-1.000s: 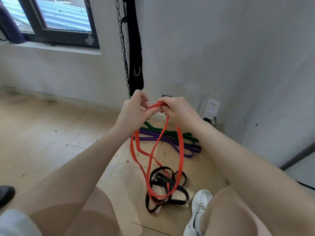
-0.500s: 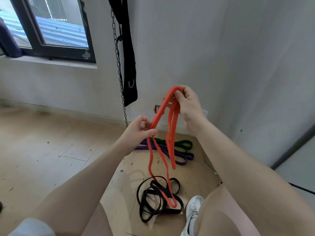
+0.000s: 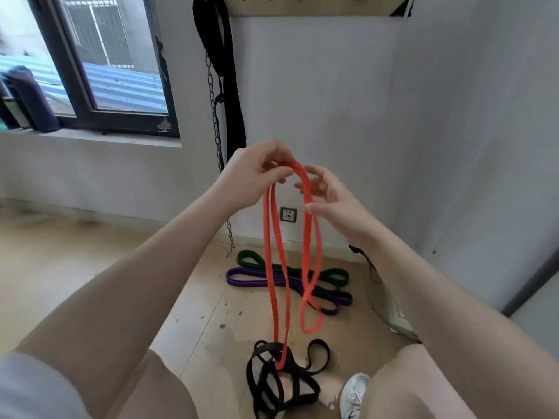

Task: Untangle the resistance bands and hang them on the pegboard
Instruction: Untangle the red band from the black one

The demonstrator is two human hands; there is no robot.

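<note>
My left hand (image 3: 257, 173) pinches the top of the orange band (image 3: 269, 237) at chest height in front of the wall. My right hand (image 3: 328, 198) is beside it with loose, spread fingers; the band runs across them. The orange band hangs in two loops: the short one ends in the air, and the long one dips into the tangled black band (image 3: 281, 385) on the floor. A green band (image 3: 248, 258) and a purple band (image 3: 242, 276) lie together near the wall. The wooden pegboard's (image 3: 302, 6) lower edge shows at the top.
A black strap (image 3: 231, 86) and a chain (image 3: 216, 131) hang on the wall left of the pegboard. A wall socket (image 3: 288, 214) sits low behind the band. A dark bottle (image 3: 33, 101) stands on the window sill. My white shoe (image 3: 354, 394) is beside the black band.
My left hand rose and took the top of the orange band. My right hand let go of the top and dropped lower. The view tilted up, bringing the pegboard into sight.
</note>
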